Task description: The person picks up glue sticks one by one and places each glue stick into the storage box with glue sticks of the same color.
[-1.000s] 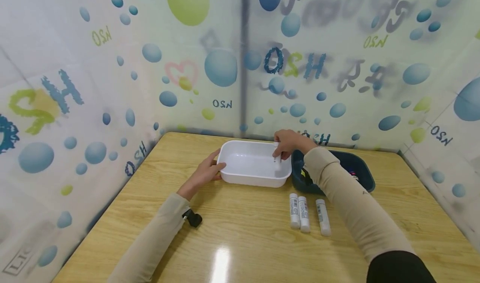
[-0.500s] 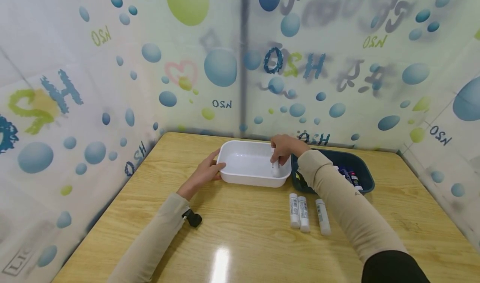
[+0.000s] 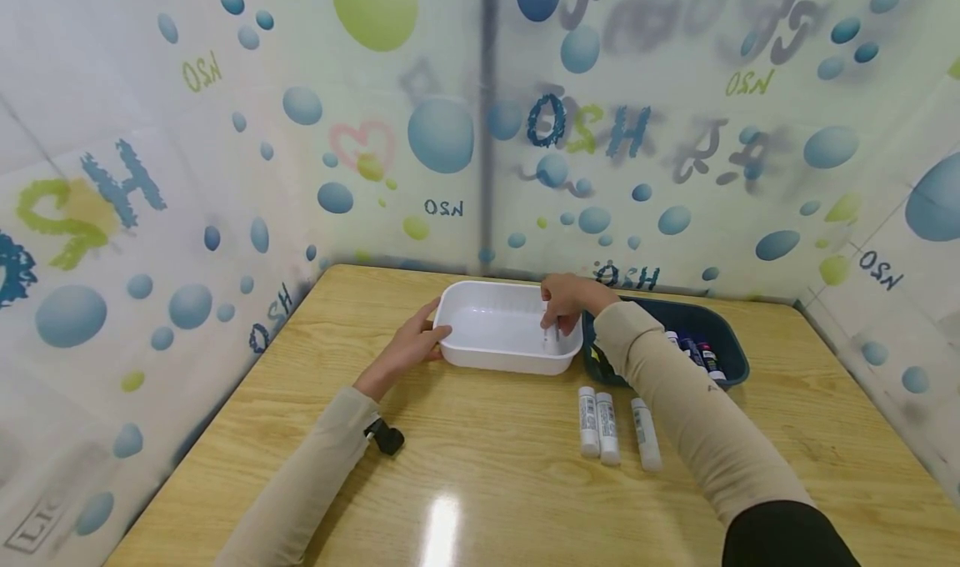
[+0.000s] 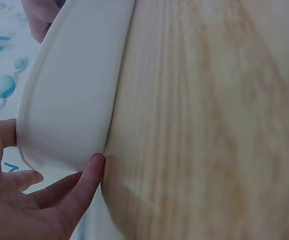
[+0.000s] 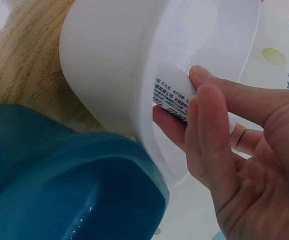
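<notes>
My left hand (image 3: 408, 346) holds the left end of a white plastic tray (image 3: 498, 358), its thumb over the rim and its fingers along the outer wall. In the left wrist view, one fingertip touches the tray's lower edge by the table. At the tray's right end, my right hand (image 3: 566, 298) pinches a white cylindrical tube (image 5: 173, 90) with printed black text. The tube stands roughly upright inside the tray, its upper part hidden by my fingers. Whether its lower end touches the tray floor, I cannot tell.
Right of the tray is a dark blue-green bin (image 3: 738, 352) with several tubes, partly covered by my right sleeve. Three white tubes lie in front: the left one (image 3: 588, 421), the middle one (image 3: 607, 429) and the right one (image 3: 646, 435). A patterned curtain (image 3: 450, 242) closes off the wooden table's back.
My right hand has moved slightly left and down with the white tube, then stayed almost still. More of the bin's tubes now show past the sleeve. My left hand keeps its place.
</notes>
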Available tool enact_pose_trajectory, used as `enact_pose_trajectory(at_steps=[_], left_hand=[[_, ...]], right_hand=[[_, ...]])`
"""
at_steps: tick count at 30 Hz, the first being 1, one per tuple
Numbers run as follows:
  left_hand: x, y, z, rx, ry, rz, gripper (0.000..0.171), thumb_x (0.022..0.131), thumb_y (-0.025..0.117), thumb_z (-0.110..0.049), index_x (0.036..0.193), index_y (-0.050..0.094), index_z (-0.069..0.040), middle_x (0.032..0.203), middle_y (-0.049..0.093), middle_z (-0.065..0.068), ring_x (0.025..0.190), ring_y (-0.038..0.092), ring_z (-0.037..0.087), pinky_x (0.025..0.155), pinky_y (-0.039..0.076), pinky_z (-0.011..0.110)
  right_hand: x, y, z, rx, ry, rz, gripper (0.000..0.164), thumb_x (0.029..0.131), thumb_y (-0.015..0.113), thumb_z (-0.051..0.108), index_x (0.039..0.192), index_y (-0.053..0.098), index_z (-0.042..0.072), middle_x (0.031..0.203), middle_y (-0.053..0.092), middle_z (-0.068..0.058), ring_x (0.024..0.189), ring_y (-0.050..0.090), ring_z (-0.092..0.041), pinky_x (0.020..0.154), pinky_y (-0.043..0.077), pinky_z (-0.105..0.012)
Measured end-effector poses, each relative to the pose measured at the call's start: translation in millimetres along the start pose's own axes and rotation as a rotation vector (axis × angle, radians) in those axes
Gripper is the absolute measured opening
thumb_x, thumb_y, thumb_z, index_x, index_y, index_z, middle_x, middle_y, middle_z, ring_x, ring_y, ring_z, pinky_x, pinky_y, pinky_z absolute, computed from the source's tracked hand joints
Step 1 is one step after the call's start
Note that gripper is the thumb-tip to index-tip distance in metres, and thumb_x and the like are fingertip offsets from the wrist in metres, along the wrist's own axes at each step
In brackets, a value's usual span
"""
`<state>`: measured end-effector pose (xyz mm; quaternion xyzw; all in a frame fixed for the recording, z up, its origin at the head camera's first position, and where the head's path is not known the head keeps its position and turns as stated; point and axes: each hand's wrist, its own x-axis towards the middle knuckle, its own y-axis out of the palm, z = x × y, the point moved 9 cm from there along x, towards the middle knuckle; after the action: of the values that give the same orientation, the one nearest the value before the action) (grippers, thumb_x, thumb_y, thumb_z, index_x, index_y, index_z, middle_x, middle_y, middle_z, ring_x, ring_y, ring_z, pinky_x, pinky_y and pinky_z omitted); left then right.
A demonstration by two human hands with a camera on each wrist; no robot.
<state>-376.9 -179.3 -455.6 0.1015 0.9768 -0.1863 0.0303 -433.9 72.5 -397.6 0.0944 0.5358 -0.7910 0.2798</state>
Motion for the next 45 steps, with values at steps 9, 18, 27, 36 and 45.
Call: enact_pose_trajectory(at_steps=[9,18,27,36,45], left_hand=[[-0.8,-0.6,0.2,0.010,-0.016,-0.014,0.071,0.107,0.057,-0.027,0.167,0.021,-0.021,0.143,0.055,0.028,0.113,0.068,0.031,0.090,0.063,0.038],[0.2,0.5,0.8,0.013,-0.025,-0.015,0.071,0.107,0.057,-0.028,0.167,0.021,-0.022,0.145,0.055,0.028,0.112,0.069,0.029,0.091,0.063,0.038],[1.5,-0.7,1.7,0.003,-0.013,-0.015,0.070,0.107,0.057,-0.028,0.167,0.021,-0.021,0.146,0.054,0.029,0.114,0.068,0.031,0.091,0.063,0.040],[-1.3,-0.4,1.1,0.002,-0.015,-0.017,0.070,0.107,0.056,-0.028,0.167,0.021,-0.020,0.147,0.053,0.029,0.114,0.068,0.031,0.091,0.063,0.040],[-1.5,-0.2,0.1,0.011,-0.017,-0.016,0.070,0.107,0.056,-0.028,0.167,0.020,-0.021,0.148,0.053,0.029,0.116,0.068,0.032,0.092,0.062,0.040]], right_hand=[[0,-1,-2,-0.042,0.011,-0.010,0.040,0.094,0.074,0.009,0.127,0.054,-0.002,0.089,0.066,-0.013,0.062,0.066,-0.016,0.060,0.059,-0.026],[3,0,-6,-0.110,0.069,-0.049,0.025,0.093,0.074,0.007,0.114,0.062,0.000,0.092,0.062,-0.012,0.066,0.066,-0.019,0.058,0.058,-0.027],[16,2,-11,-0.307,0.077,-0.099,0.021,0.091,0.076,0.012,0.106,0.062,0.004,0.079,0.063,-0.009,0.060,0.059,-0.017,0.056,0.051,-0.028],[13,3,-7,-0.483,0.065,-0.169,0.018,0.090,0.076,0.019,0.100,0.065,0.010,0.068,0.064,-0.003,0.055,0.058,-0.016,0.070,0.049,-0.037],[15,5,-5,-0.557,0.072,-0.177,0.016,0.088,0.078,0.020,0.097,0.068,0.011,0.075,0.066,-0.004,0.069,0.061,-0.021,0.072,0.049,-0.038]])
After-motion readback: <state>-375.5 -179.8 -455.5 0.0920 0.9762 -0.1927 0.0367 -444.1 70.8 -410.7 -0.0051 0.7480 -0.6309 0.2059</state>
